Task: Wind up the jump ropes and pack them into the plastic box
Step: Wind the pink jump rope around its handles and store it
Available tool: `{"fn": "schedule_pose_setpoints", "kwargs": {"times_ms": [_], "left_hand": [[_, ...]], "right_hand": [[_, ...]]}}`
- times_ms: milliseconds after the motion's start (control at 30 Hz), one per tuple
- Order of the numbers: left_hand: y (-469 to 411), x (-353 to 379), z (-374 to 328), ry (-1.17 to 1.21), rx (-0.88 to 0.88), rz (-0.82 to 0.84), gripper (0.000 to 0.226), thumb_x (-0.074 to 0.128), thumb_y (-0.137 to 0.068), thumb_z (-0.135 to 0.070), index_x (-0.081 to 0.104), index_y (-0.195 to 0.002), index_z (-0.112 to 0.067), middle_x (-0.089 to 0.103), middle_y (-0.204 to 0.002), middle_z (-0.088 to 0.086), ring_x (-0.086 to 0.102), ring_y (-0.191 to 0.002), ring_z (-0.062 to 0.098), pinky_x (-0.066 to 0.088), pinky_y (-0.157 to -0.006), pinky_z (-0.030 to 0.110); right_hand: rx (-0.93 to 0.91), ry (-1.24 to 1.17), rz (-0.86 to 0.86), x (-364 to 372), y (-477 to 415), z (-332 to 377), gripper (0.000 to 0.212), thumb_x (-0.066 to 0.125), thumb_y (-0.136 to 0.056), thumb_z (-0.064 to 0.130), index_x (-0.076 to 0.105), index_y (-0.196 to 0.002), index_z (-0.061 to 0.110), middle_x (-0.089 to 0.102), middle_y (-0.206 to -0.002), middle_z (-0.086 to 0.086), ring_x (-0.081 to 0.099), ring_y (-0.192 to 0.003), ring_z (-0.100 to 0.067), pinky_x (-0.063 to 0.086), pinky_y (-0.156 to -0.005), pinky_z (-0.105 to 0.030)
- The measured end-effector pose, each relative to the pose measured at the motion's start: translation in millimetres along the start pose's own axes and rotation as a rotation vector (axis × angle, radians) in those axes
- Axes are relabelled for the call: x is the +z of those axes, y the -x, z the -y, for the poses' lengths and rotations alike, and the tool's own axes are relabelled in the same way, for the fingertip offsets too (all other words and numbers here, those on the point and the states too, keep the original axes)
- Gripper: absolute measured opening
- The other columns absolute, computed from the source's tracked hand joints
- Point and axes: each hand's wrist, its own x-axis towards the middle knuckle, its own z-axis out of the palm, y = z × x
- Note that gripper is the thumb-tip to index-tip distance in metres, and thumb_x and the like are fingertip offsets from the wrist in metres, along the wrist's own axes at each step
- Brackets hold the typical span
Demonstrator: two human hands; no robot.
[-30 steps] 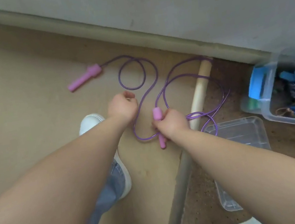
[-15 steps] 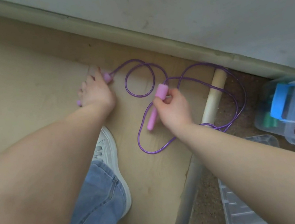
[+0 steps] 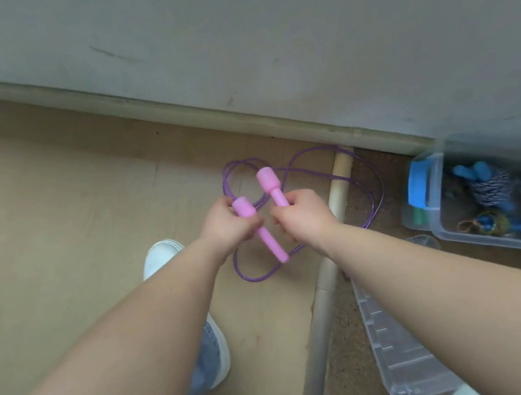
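Observation:
My left hand (image 3: 227, 227) grips one pink handle (image 3: 269, 243) of the purple jump rope, its free end pointing down toward me. My right hand (image 3: 304, 215) grips the other pink handle (image 3: 271, 185), whose thick end points up. The two handles are side by side, close together above the floor. The purple cord (image 3: 373, 184) trails in loose loops on the floor behind and below my hands. The clear plastic box (image 3: 445, 227) stands at the right, holding several wound ropes with blue handles (image 3: 484, 178).
A clear plastic lid (image 3: 399, 361) lies on the brown carpet at lower right. A pale wooden pole (image 3: 325, 294) runs along the floor edge under the cord. My white shoe (image 3: 161, 255) and jeans leg are below my left arm. A grey wall runs behind.
My left hand picked the far handle off the floor and brought it in beside the one in my right hand. The cord loops were pulled closer together.

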Motion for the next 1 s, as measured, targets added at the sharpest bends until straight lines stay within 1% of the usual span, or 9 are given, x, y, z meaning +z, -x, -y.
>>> {"fn": "schedule_pose_setpoints", "kwargs": {"times_ms": [100, 167, 267, 367, 567, 700, 800, 900, 1000], "left_hand": [[32, 13, -17, 0.237, -0.008, 0.115, 0.058, 0.078, -0.071, -0.014, 0.049, -0.119, 0.001, 0.069, -0.098, 0.016, 0.073, -0.092, 0.029, 0.057, -0.092, 0.050], [51, 19, -31, 0.305, -0.006, 0.153, 0.060, 0.075, -0.065, -0.012, 0.050, -0.118, 0.001, 0.071, -0.103, 0.017, 0.072, -0.103, 0.031, 0.054, -0.098, 0.048], [82, 25, -54, 0.277, 0.049, 0.247, 0.050, 0.073, -0.073, -0.004, 0.054, -0.119, 0.000, 0.070, -0.113, 0.017, 0.071, -0.106, 0.028, 0.055, -0.098, 0.040], [115, 27, -81, 0.151, 0.161, 0.332, 0.039, 0.068, -0.075, 0.001, 0.061, -0.113, -0.005, 0.073, -0.108, 0.012, 0.072, -0.102, 0.021, 0.057, -0.093, 0.037], [189, 26, -138, -0.542, 0.602, -0.139, 0.035, 0.071, -0.071, -0.032, 0.053, -0.101, -0.026, 0.060, -0.102, -0.009, 0.062, -0.090, 0.013, 0.052, -0.080, 0.034], [228, 34, -164, -0.372, 0.756, 0.032, 0.054, 0.070, -0.073, -0.023, 0.049, -0.123, -0.030, 0.056, -0.125, -0.008, 0.058, -0.110, 0.010, 0.047, -0.095, 0.030], [260, 50, -176, -0.282, 0.769, 0.157, 0.036, 0.065, -0.066, -0.021, 0.068, -0.101, -0.025, 0.072, -0.099, -0.007, 0.066, -0.087, 0.011, 0.053, -0.079, 0.031], [285, 74, -183, -0.306, 0.763, 0.065, 0.001, 0.055, -0.068, -0.022, 0.055, -0.068, -0.021, 0.057, -0.064, -0.006, 0.048, -0.060, 0.016, 0.039, -0.054, 0.027], [305, 95, -185, -0.444, 0.708, 0.039, 0.018, 0.054, -0.076, -0.018, 0.043, -0.061, -0.019, 0.047, -0.059, -0.004, 0.042, -0.063, 0.021, 0.032, -0.054, 0.026]], "right_hand": [[-0.035, 0.123, 0.048, -28, 34, 0, 0.022, 0.051, -0.088, 0.023, 0.056, -0.067, 0.020, 0.056, -0.061, 0.000, 0.050, -0.060, -0.021, 0.037, -0.056, -0.026], [-0.044, 0.115, 0.130, -44, 57, -3, 0.016, 0.047, -0.091, 0.024, 0.058, -0.081, 0.023, 0.060, -0.074, -0.002, 0.054, -0.065, -0.021, 0.045, -0.060, -0.028], [-0.041, -0.033, 0.202, -69, 95, -7, 0.022, 0.040, -0.096, 0.022, 0.056, -0.111, 0.022, 0.064, -0.093, -0.005, 0.060, -0.071, -0.019, 0.052, -0.057, -0.032], [-0.128, -0.101, 0.184, -96, 134, -7, 0.018, 0.039, -0.098, 0.021, 0.053, -0.109, 0.022, 0.060, -0.087, -0.009, 0.049, -0.059, -0.018, 0.040, -0.051, -0.028], [-0.174, -0.368, 0.304, -147, 213, -9, 0.011, 0.040, -0.108, 0.024, 0.050, -0.109, 0.021, 0.049, -0.075, -0.003, 0.034, -0.052, -0.011, 0.026, -0.046, -0.020], [-0.193, -0.476, 0.417, -179, 275, -7, 0.011, 0.042, -0.108, 0.024, 0.053, -0.112, 0.022, 0.048, -0.072, -0.001, 0.029, -0.051, -0.008, 0.019, -0.043, -0.017], [-0.252, -0.447, 0.543, -195, 315, -7, 0.008, 0.053, -0.102, 0.028, 0.049, -0.106, 0.023, 0.047, -0.074, -0.001, 0.026, -0.053, -0.008, 0.018, -0.045, -0.018], [-0.332, -0.527, 0.534, -202, 338, -12, 0.011, 0.056, -0.097, 0.027, 0.048, -0.100, 0.020, 0.047, -0.075, -0.001, 0.028, -0.053, -0.008, 0.021, -0.044, -0.017], [-0.438, -0.549, 0.350, -196, 344, -19, 0.005, 0.052, -0.104, 0.019, 0.050, -0.099, 0.019, 0.049, -0.075, -0.002, 0.032, -0.052, -0.009, 0.029, -0.042, -0.018]]}}
